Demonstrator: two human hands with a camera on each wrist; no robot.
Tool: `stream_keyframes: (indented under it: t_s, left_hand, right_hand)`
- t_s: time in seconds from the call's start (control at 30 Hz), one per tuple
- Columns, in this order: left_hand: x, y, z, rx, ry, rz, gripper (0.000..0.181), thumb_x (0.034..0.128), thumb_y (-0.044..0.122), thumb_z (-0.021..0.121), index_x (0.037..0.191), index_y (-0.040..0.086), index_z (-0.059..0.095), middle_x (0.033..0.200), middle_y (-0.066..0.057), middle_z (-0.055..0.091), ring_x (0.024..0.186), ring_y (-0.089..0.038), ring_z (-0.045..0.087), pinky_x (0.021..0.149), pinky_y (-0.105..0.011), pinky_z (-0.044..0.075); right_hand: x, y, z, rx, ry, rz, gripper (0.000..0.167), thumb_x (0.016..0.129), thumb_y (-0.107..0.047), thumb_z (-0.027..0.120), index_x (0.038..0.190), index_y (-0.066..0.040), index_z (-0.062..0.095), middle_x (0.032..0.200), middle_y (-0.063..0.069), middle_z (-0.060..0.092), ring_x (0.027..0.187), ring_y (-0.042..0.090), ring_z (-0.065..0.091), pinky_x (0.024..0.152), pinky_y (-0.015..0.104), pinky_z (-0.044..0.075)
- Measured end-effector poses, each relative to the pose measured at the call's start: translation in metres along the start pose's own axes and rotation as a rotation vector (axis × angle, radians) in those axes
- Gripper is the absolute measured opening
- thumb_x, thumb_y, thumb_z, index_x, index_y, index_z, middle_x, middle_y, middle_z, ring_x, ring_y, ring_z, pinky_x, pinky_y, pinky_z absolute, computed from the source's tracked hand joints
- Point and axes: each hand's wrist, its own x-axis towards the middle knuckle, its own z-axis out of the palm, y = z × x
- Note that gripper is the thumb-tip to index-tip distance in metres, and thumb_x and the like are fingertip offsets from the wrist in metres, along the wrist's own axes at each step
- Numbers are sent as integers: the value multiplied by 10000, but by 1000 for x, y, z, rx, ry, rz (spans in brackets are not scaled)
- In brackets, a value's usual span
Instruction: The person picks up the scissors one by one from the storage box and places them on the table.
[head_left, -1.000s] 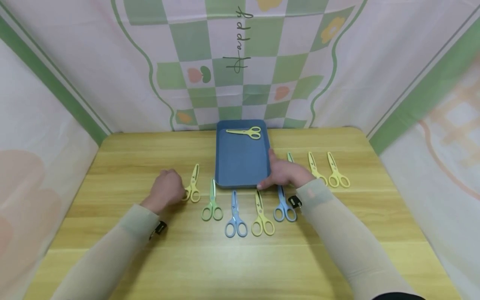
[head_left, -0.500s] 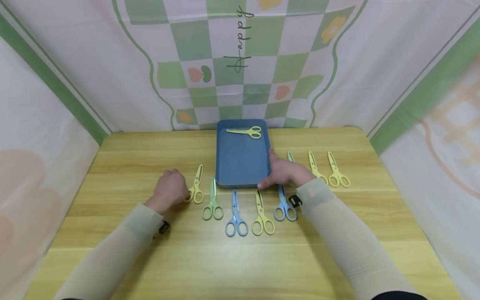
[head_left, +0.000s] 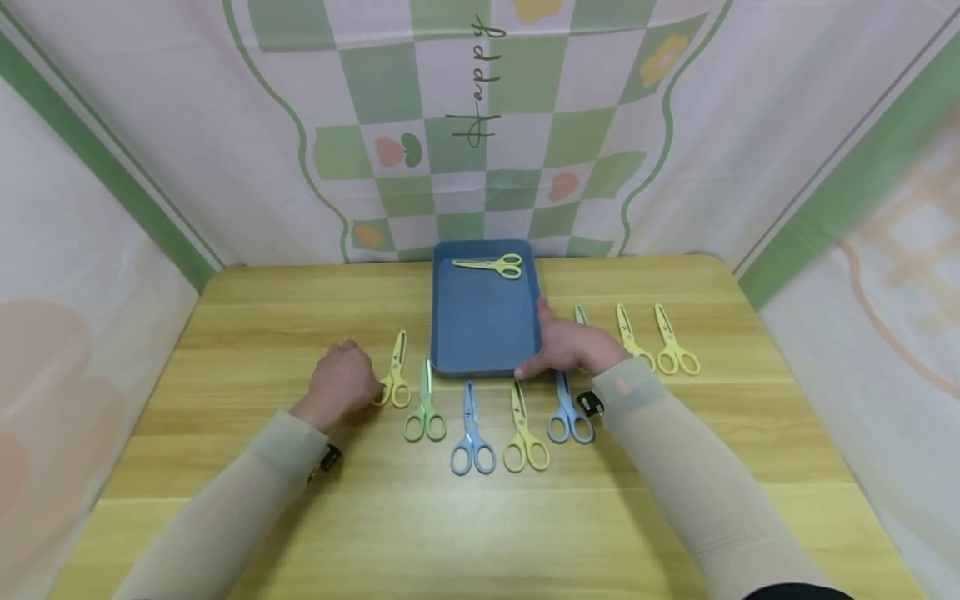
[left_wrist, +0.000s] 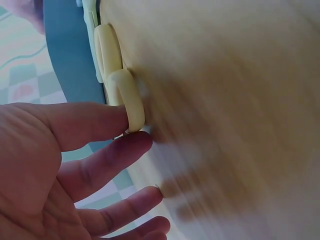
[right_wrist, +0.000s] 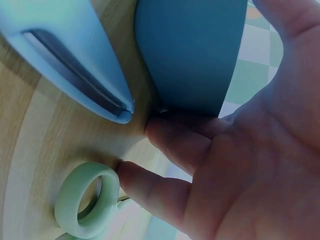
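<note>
In the head view, my left hand (head_left: 345, 387) is at a pair of yellow scissors (head_left: 397, 371) lying on the table. The left wrist view shows thumb and index finger pinching one yellow handle loop (left_wrist: 129, 100) of these scissors, the other fingers spread loosely below. My right hand (head_left: 570, 343) rests against the near right corner of a blue tray (head_left: 486, 333), fingers fairly straight and touching its side. Inside the tray, toward its far end, lies another pair of yellow scissors (head_left: 491, 265). Blue scissors (right_wrist: 75, 65) and a green handle loop (right_wrist: 87, 200) are near the right fingers.
Green scissors (head_left: 425, 408), blue scissors (head_left: 471, 433) and yellow scissors (head_left: 525, 433) lie in front of the tray. More yellow scissors (head_left: 675, 342) lie at the right, partly behind the right sleeve (head_left: 682, 467). A patterned cloth (head_left: 480, 125) hangs behind the wooden table (head_left: 480, 533).
My left hand has shifted slightly right, and the yellow scissors in its pinch slid the same way toward the green pair. The right hand and the tray have stayed in place.
</note>
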Motion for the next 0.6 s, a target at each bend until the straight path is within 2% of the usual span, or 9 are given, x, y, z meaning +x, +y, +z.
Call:
stream_keyframes:
  t_s: [0.3,0.6]
  left_hand:
    - [-2,1,-1,-20,-3,-16,282,807,214,706,606,66,575,1088,-205,552,997,-381,529,863,-510,480]
    - [-3,1,0,-24,2,-12,283,803,222,702,610,72,560,1023,-180,547,916,-342,520,798,-480,486]
  right_hand:
    - [-1,0,0,-6,5,5,1455,737,-419,889,1491,18,-277,1544,383,159,1400,441,295,1163,473,205]
    - [1,0,1,-12,5,-1,1448,747,-423,881,1485,28,-280,1564,374,81,1414,445,262,1167,475,189]
